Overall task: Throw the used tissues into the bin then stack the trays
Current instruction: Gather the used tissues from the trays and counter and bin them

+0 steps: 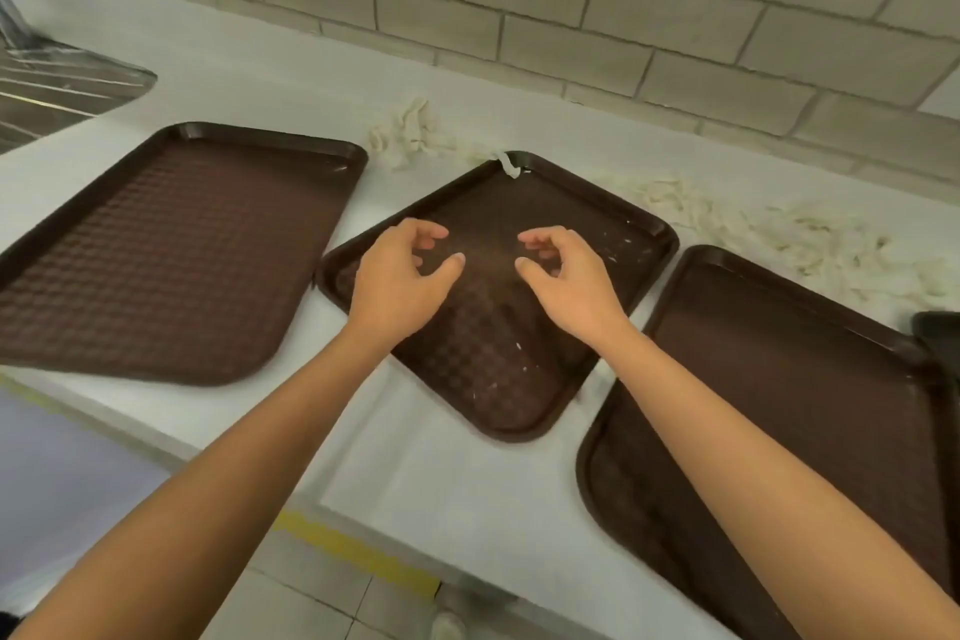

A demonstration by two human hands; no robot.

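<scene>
Left hand [400, 270] and right hand [566, 276] hover over the middle tray [493, 379], fingers loosely curled, holding nothing. Crumpled tissues [779, 234] lie on the white surface [441, 473] along the wall. No bin is visible. The trays lie separately, unstacked, so both steps appear left to do.

Both forearms reaching forward, left hand [400, 270] and right hand [569, 276] empty, fingers loosely curled, thumbs facing inward
</scene>
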